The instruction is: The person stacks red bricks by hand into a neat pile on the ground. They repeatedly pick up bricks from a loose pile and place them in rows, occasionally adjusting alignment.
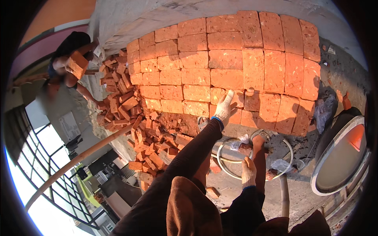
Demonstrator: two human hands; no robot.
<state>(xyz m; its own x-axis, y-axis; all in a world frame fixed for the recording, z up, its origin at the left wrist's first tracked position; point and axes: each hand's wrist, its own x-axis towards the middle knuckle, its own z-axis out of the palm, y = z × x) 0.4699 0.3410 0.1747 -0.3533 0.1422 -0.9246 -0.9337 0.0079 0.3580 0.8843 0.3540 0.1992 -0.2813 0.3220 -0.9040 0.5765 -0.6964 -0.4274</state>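
Before me stands a stack of red clay bricks (195, 76), its top laid in tight rows, with the bricks at the right turned the other way. My left hand (225, 106), in a white knitted glove with a blue cuff, reaches over the stack's near edge, fingers apart and holding nothing. Whether it touches the bricks is hard to tell. My right hand (249, 171), gloved the same way, hangs low beside my bare leg (258, 150). Its fingers point away from me, and the palm side is hidden.
Loose bricks (150, 153) lie heaped left of the stack. A person (63, 66) at the upper left holds a brick (78, 64). A coiled hose (220, 157) rings my feet, near plastic bags (280, 165). A round tub of liquid (336, 165) stands right. A wooden pole (79, 160) slants across the left.
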